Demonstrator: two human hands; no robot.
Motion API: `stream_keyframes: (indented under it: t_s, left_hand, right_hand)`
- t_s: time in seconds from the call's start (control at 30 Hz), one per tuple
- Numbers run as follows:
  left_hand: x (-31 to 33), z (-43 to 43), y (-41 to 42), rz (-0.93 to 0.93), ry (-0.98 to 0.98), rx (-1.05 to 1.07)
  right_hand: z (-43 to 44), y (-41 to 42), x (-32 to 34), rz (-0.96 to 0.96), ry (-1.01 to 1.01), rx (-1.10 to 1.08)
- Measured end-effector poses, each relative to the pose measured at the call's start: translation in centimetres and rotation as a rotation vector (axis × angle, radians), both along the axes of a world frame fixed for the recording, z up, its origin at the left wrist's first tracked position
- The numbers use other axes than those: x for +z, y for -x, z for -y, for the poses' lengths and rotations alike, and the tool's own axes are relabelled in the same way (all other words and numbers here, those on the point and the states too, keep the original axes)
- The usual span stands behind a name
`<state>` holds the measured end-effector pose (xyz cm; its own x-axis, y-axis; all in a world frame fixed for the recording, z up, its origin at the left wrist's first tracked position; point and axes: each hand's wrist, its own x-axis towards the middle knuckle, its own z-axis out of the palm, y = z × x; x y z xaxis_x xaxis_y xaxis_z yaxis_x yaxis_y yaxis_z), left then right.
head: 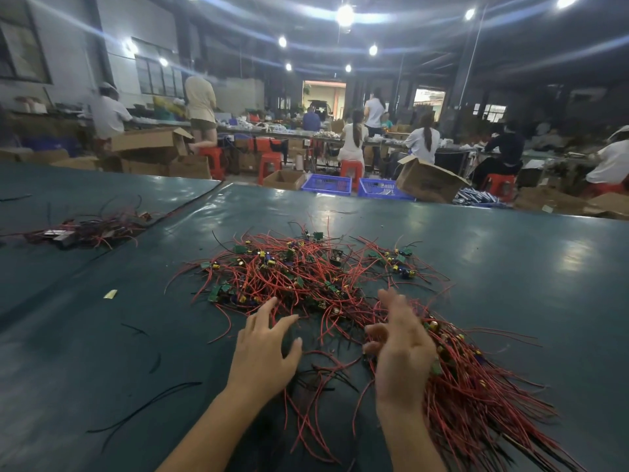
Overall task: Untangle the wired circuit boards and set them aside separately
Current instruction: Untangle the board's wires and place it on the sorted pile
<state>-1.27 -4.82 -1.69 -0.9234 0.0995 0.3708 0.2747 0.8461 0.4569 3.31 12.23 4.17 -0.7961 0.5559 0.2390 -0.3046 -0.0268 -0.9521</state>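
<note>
At the bottom of the frame the left hand [269, 349] spreads its grip wide over loose red wires. The right hand [401, 352] is motion-blurred, so I cannot tell whether its grip holds anything, and beside it an aligned bundle of wired boards [476, 386] runs off the lower right edge. The tangled circuit boards [306, 274] lie mid-frame on the green desk [510, 267]; beyond its far edge stand two blue crates [326, 185], their contents hard to make out.

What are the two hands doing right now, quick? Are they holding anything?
Left hand: open, fingers spread, holding nothing.
Right hand: too blurred, so it cannot be told.
</note>
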Motion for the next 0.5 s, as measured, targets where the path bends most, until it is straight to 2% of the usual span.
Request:
stream_keyframes:
  t_s: [0.07,0.17,0.2,0.3,0.5]
  left_hand:
    - [0.2,0.1,0.2,-0.062,-0.015,0.024]
    - [0.4,0.3,0.4,-0.170,-0.094,0.055]
    - [0.4,0.4,0.5,-0.186,-0.124,0.056]
    - [0.2,0.7,0.7,-0.175,-0.149,0.058]
    - [-0.2,1.1,1.0,-0.136,-0.173,0.056]
  right_hand:
    - [1.8,-0.3,-0.8,-0.007,-0.233,0.090]
    - [3.2,1.8,-2.2,0.202,-0.698,0.179]
    - [3.5,2.8,-1.9,0.250,-0.793,0.203]
    - [5.0,5.0,-1.8,0.334,-0.872,0.310]
    - [6.4,8.2,-2.6,0.453,-0.868,0.426]
